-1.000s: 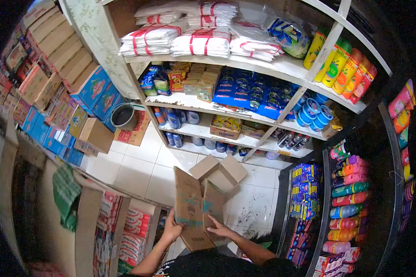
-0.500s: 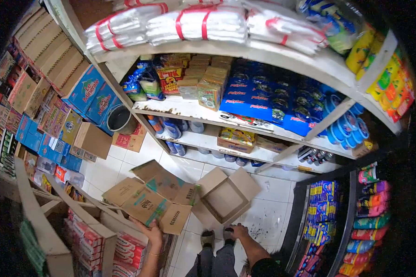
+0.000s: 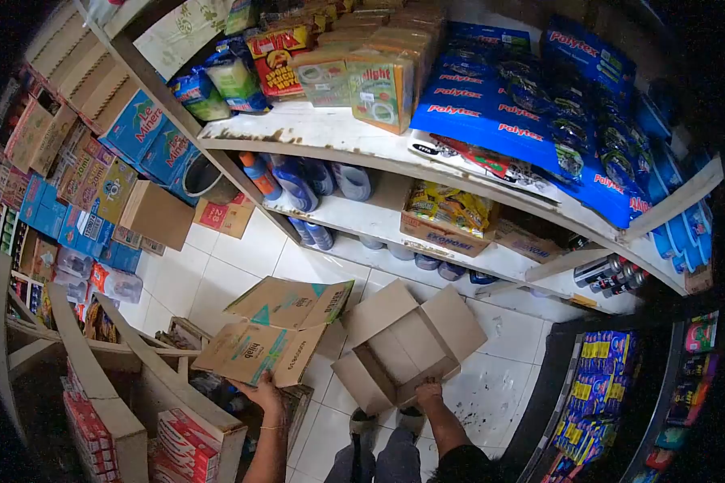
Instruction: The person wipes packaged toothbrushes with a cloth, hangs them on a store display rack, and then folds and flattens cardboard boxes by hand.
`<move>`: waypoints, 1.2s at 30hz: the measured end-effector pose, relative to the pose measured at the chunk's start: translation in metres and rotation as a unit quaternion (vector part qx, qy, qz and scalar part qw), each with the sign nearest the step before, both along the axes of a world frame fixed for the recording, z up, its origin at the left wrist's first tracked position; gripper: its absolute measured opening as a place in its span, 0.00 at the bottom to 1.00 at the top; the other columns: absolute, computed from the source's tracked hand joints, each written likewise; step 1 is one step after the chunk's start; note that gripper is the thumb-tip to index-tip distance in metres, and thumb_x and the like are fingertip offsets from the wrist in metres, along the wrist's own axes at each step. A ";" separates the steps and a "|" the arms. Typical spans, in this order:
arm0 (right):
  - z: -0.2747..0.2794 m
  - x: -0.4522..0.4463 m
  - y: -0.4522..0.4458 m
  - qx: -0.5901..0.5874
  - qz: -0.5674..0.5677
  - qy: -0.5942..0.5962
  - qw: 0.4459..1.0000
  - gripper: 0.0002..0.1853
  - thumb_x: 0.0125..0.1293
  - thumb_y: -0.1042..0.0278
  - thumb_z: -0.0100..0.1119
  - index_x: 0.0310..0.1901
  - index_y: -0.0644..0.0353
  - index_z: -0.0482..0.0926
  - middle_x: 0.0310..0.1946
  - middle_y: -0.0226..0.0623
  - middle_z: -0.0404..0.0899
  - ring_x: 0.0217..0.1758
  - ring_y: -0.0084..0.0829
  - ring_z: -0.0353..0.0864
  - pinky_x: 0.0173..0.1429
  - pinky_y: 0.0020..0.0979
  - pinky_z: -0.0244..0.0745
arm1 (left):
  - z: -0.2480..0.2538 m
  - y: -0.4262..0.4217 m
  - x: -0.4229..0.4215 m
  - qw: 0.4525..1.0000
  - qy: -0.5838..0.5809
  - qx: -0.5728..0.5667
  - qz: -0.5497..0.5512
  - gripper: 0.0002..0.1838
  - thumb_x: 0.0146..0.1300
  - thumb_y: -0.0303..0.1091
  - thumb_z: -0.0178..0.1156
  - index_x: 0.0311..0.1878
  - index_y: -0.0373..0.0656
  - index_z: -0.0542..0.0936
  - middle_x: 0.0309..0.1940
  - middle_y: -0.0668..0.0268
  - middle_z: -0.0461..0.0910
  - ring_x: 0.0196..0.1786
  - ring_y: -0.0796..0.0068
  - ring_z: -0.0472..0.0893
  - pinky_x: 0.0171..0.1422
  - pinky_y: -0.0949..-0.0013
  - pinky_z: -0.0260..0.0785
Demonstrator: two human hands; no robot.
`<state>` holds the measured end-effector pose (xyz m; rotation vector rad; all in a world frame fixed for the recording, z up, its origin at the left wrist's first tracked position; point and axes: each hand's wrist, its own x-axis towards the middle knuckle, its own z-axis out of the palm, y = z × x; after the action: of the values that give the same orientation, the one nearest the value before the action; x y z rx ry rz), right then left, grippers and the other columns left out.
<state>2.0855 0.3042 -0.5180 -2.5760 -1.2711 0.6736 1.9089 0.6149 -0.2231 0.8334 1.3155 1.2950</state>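
Observation:
My left hand (image 3: 263, 394) grips the lower edge of a partly folded cardboard box (image 3: 254, 350), brown with green tape and printing, and holds it up on the left. To its right an open cardboard box (image 3: 403, 338) stands tilted near my feet, flaps spread and its bare inside showing. My right hand (image 3: 429, 393) is closed at the near flap of this box; the fingertips are partly hidden.
In front stands a white shelf (image 3: 330, 149) with sponges, blue Polytex packs (image 3: 491, 105) and bottles. Stacked cartons (image 3: 149, 137) and a dark bucket (image 3: 205, 179) are at left. Wooden racks (image 3: 121, 378) flank my left side, hanging sachets (image 3: 596, 394) my right. Dark debris dots the tiled floor.
My view has moved closer to the shelf. The held box has folded more closed. The open box has tilted up, and my right hand has moved from near my foot onto its flap.

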 end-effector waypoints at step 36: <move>0.401 0.000 -0.138 0.428 -0.433 0.145 0.780 0.19 0.59 0.59 0.59 0.46 0.65 0.72 0.35 0.31 0.75 0.31 0.21 0.70 0.39 0.26 0.66 | 0.051 -0.018 0.014 0.790 0.240 -0.096 -0.556 0.41 0.54 0.36 0.64 0.67 0.41 0.53 0.63 0.48 0.59 0.65 0.57 0.61 0.64 0.63 0.58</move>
<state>2.0854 0.1663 -0.1170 -1.8259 -0.0964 0.1814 1.9234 0.5972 -0.1723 1.5193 0.9671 -0.0062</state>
